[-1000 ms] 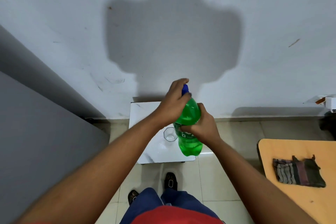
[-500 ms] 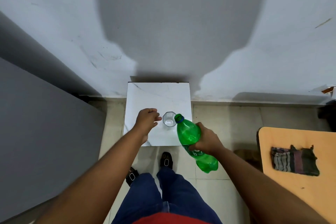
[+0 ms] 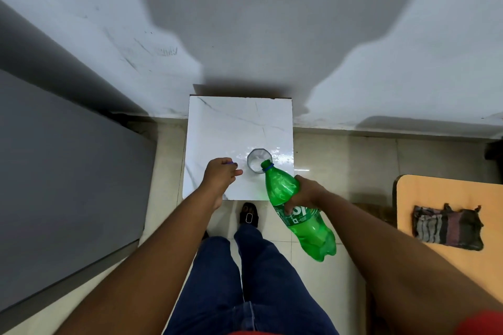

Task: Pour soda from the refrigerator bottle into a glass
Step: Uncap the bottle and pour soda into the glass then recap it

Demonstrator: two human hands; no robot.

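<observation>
Bottle (image 3: 294,207) in right hand (image 3: 306,193), mouth over glass (image 3: 258,160)

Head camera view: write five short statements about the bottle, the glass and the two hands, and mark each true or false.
1. The right hand holds the green bottle tilted, its mouth at the rim of the glass. True.
2. The bottle's cap is screwed on. False: the mouth is open, with only a blue ring on the neck.
3. The glass stands on the white marble table. True.
4. The left hand grips the glass. False: it is closed beside the glass, apart from it, with a bit of blue showing at the fingers.
5. The striped cloth lies on the marble table. False: it lies on the orange table on the right.
</observation>
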